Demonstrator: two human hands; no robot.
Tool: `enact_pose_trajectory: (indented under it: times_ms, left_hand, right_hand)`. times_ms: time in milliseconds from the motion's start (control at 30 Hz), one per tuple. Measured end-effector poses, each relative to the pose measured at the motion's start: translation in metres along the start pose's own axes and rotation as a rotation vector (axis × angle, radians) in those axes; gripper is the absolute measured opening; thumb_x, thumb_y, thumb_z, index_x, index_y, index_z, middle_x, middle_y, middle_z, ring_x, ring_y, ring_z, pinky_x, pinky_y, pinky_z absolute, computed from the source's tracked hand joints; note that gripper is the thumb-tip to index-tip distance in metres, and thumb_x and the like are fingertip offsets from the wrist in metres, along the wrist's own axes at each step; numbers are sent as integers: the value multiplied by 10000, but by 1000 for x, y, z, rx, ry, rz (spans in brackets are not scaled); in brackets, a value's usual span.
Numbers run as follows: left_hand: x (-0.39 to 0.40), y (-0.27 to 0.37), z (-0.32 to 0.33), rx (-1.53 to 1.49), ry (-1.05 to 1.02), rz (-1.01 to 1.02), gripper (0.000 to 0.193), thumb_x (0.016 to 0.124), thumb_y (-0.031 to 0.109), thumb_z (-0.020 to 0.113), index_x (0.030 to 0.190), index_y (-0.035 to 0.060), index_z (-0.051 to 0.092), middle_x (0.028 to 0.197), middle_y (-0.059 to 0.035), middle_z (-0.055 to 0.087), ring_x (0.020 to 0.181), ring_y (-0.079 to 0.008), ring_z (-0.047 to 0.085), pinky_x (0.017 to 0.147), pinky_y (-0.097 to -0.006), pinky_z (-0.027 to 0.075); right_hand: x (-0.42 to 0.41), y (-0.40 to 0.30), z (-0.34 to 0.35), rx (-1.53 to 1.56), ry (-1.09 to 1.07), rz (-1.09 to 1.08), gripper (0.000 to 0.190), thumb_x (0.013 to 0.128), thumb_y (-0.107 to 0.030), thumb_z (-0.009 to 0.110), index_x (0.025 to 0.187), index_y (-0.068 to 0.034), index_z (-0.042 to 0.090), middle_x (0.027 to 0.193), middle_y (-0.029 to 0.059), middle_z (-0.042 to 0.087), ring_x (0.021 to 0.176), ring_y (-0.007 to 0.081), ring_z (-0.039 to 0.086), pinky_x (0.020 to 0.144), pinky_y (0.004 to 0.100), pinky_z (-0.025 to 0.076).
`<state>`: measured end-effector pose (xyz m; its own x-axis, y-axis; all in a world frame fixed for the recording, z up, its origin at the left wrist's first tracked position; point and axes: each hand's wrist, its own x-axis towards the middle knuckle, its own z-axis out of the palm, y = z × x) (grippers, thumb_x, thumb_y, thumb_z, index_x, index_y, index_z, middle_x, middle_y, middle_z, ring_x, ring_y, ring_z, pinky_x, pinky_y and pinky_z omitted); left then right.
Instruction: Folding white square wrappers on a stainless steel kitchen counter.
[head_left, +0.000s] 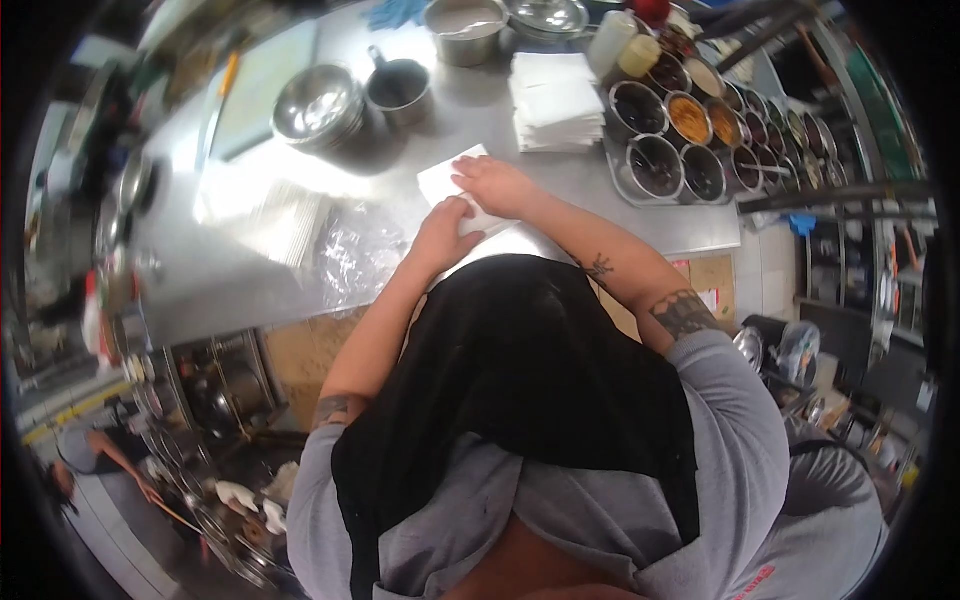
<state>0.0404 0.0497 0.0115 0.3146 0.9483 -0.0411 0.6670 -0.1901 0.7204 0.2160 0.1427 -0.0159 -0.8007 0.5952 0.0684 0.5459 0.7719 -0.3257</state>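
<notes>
A folded white napkin (444, 177), perhaps paper, lies slanted on the steel worktable before my apron. My right hand (495, 186) holds its far part down, fingers bent over the top. Nearer to me, my left hand (448, 234) grips the napkin's near left part with thumb and fingers. The two hands almost meet, and they hide much of the sheet. Beyond my right hand stands a stack of folded white napkins (556, 101). Left of my left hand are a fanned pile of thin white sheets (289, 221) and crumpled clear plastic wrap (360, 251).
Nested steel bowls (316, 105), a small steel pot (399, 88) and a larger pot (465, 34) stand along the back. A cutting board (266, 82) lies back left. Several ingredient tubs (656, 166) crowd the right. People (814, 510) are behind me on both sides.
</notes>
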Motion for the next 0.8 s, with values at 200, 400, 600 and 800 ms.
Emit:
enact_pose_trajectory:
  times_ms: [200, 400, 600, 800]
  left_hand:
    - [-1, -10, -11, -154, -48, 41, 208, 815, 125, 765, 974, 15, 691, 1106, -163, 676, 1023, -354, 654, 911, -400, 512]
    - [5, -2, -11, -82, -129, 98, 288, 780, 172, 814, 988, 20, 685, 1132, -166, 658, 1059, -349, 637, 919, -403, 508]
    - [7, 5, -11, 34, -138, 142, 276, 772, 116, 800, 999, 45, 660, 1126, -160, 616, 1052, -345, 609, 896, -396, 503]
    - [19, 15, -13, -18, -265, 56, 169, 810, 121, 787, 943, 46, 715, 1131, -109, 631, 976, -243, 620, 786, -332, 491]
  right_hand:
    - [-1, 4, -36, -191, 260, 14, 379, 912, -128, 587, 1288, -114, 629, 1417, 55, 578, 1375, 237, 483, 1181, 467, 323]
    - [-47, 70, -118, -418, 800, 210, 365, 910, -132, 620, 1262, -222, 653, 1390, -32, 614, 1365, 232, 507, 1161, 501, 312]
    - [-64, 84, -93, -246, 361, 350, 428, 831, -159, 640, 1259, -153, 634, 1507, 71, 471, 1439, 298, 390, 1164, 681, 226]
    - [-68, 18, -37, 596, 392, 115, 389, 832, -227, 717, 1178, -49, 698, 1280, 161, 652, 1243, 333, 575, 1074, 450, 435]
